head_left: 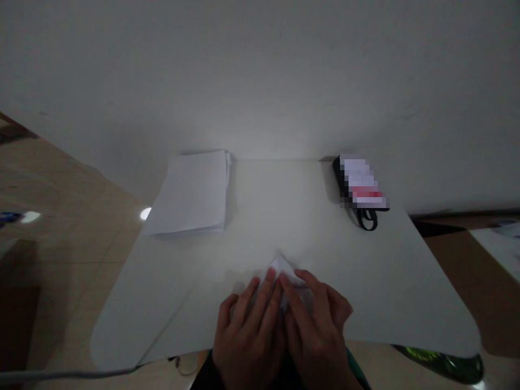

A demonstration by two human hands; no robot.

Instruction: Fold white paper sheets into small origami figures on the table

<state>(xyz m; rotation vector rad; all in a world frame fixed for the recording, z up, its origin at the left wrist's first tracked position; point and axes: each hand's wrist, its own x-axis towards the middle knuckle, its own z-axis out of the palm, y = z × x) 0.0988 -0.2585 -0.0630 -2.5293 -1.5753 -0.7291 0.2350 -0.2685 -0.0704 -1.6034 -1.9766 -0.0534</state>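
Note:
A small piece of folded white paper lies near the front edge of the white table, its pointed tip facing away from me. My left hand rests over the paper's left side with fingers stretched out and apart, fingertips pressing on it. From the right, my right hand lies on the same paper; its index fingertip meets my left fingertips near the middle, and another finger touches the right corner. Both hands cover most of the paper's lower part, and the thumbs are largely hidden.
A stack of white paper sheets lies at the table's back left. At the back right is a black case with a strap, its top blurred out. The white table meets a pale wall. A grey cable runs by the front left corner.

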